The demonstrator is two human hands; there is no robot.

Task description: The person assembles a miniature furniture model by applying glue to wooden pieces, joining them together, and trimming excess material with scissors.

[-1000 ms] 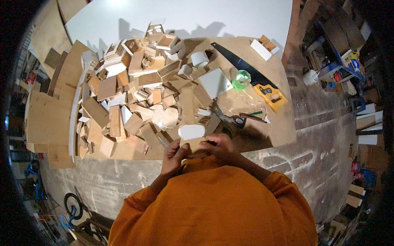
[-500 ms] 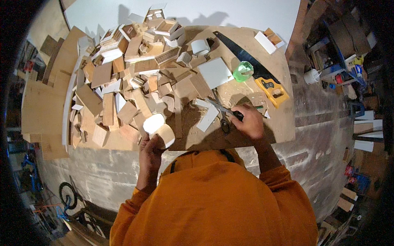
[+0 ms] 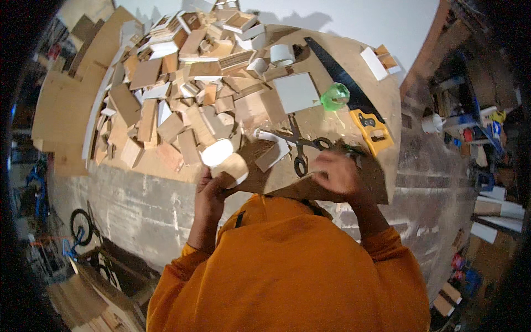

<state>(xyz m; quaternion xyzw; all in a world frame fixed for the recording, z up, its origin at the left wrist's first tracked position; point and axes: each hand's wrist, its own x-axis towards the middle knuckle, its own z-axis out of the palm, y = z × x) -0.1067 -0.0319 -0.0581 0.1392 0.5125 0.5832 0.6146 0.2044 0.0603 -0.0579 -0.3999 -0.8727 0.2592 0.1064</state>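
Note:
Near the front edge of the worktable, my left hand (image 3: 211, 189) pinches a small rounded wooden piece (image 3: 232, 168) with a bright white face, thumb on its near side. Right of it lies a pair of dark-handled scissors (image 3: 299, 141), blades spread, beside a white L-shaped scrap (image 3: 272, 154). My right hand (image 3: 338, 172) hovers just to the near right of the scissors' handles, apart from them. Its fingers look bent but are smeared by motion, so whether anything is between them is hidden.
A large heap of wood offcuts (image 3: 146, 74) covers the table's left side. A yellow-handled handsaw (image 3: 369, 130) lies at the right, next to a green translucent plastic piece (image 3: 335, 97). A white square panel (image 3: 296, 93) and an open box-like piece (image 3: 380, 62) lie farther back.
My right hand has let go of the scissors and drawn back toward me; they now lie with handles spread. My left hand still holds the rounded piece. The whole view has shifted slightly.

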